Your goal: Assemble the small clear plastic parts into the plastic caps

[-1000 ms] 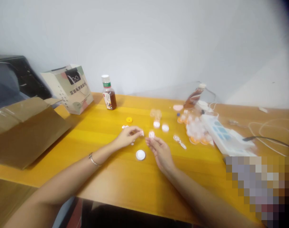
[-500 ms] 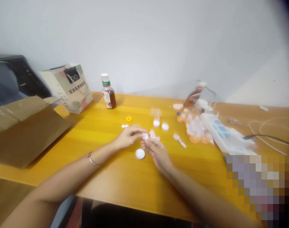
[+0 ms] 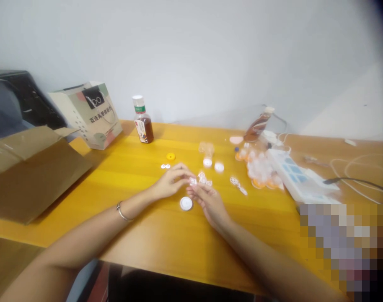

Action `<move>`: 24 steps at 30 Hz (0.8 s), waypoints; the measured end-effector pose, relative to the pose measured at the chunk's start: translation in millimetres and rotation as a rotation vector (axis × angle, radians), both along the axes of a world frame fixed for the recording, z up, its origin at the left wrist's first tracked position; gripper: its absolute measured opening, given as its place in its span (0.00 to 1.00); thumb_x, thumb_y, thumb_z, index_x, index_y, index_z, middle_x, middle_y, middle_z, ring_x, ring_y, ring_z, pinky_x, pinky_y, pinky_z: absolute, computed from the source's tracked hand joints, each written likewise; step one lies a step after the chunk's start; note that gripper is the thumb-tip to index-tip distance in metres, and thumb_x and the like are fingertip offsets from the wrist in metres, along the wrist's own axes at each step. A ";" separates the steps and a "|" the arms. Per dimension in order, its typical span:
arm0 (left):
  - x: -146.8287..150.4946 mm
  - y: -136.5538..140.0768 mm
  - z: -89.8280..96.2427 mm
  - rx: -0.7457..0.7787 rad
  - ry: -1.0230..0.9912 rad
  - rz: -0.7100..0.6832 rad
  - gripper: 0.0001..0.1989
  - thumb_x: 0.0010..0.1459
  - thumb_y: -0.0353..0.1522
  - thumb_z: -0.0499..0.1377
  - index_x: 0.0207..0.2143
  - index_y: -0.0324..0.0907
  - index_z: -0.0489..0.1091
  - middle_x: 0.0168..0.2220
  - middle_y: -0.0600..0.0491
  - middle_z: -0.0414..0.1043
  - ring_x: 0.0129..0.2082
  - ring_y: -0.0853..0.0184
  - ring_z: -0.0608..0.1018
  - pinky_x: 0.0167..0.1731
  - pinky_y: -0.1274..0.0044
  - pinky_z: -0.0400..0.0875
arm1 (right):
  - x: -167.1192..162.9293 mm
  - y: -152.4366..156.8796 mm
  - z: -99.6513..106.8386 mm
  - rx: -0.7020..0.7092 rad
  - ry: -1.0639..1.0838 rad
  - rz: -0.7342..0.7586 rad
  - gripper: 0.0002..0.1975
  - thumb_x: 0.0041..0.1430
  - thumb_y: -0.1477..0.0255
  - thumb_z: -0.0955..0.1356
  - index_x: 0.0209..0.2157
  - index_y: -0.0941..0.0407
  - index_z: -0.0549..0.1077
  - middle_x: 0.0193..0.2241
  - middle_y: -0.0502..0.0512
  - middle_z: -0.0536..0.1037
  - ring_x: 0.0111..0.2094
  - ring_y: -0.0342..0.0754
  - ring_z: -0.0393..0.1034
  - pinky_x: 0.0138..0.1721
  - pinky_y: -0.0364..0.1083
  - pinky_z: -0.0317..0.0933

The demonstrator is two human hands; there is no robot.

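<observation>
Between the fingertips of my left hand [image 3: 171, 183] and my right hand [image 3: 208, 201] is a small white patterned piece [image 3: 193, 181], pinched from both sides; its exact kind is too small to make out. Similar white patterned pieces [image 3: 204, 179] lie on the table just beyond my right fingers. Below the hands rests a round white lid [image 3: 186, 204]. A yellow disc [image 3: 170, 156] and a pair of small white round pieces [image 3: 165, 166] lie beyond my left hand. To the right is a long white piece with dark spots [image 3: 238, 186].
Two white caps [image 3: 219, 167] and clear plastic cups [image 3: 206, 148] stand farther back. A drink bottle [image 3: 143, 121] is upright at the back left, near a paper bag [image 3: 99, 115] and a cardboard box [image 3: 37, 172]. At right are a tilted bottle [image 3: 257, 126], clear-and-orange containers [image 3: 262, 170] and cables [image 3: 351, 167].
The white piece has tilted slightly between my fingers. Both hands stay in nearly the same place, and the view has shifted a little.
</observation>
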State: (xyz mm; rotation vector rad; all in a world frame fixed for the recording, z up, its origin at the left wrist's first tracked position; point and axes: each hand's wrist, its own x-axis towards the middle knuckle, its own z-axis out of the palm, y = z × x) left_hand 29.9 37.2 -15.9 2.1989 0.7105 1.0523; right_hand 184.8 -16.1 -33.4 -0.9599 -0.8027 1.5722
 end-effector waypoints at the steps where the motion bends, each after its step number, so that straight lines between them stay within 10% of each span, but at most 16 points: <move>1: -0.9 -0.4 2.0 0.011 0.018 -0.015 0.10 0.56 0.27 0.53 0.40 0.41 0.70 0.35 0.50 0.65 0.37 0.70 0.70 0.40 0.75 0.66 | 0.1 -0.1 0.0 0.002 0.002 0.001 0.08 0.42 0.68 0.72 0.27 0.55 0.76 0.24 0.51 0.77 0.28 0.42 0.69 0.35 0.43 0.62; 8: -13.1 -0.4 19.3 0.151 0.238 -0.225 0.14 0.57 0.27 0.51 0.45 0.42 0.67 0.41 0.47 0.64 0.42 0.67 0.69 0.41 0.75 0.66 | 2.3 1.7 -1.6 -0.004 -0.039 0.107 0.07 0.42 0.69 0.72 0.25 0.57 0.75 0.23 0.50 0.77 0.25 0.39 0.68 0.32 0.41 0.61; 24: -19.5 0.6 28.9 0.230 0.371 -0.229 0.12 0.58 0.29 0.50 0.41 0.40 0.69 0.38 0.46 0.66 0.38 0.68 0.70 0.39 0.76 0.65 | 6.0 2.6 4.4 -0.029 -0.033 0.217 0.06 0.42 0.69 0.72 0.25 0.57 0.76 0.22 0.50 0.77 0.23 0.38 0.69 0.30 0.39 0.62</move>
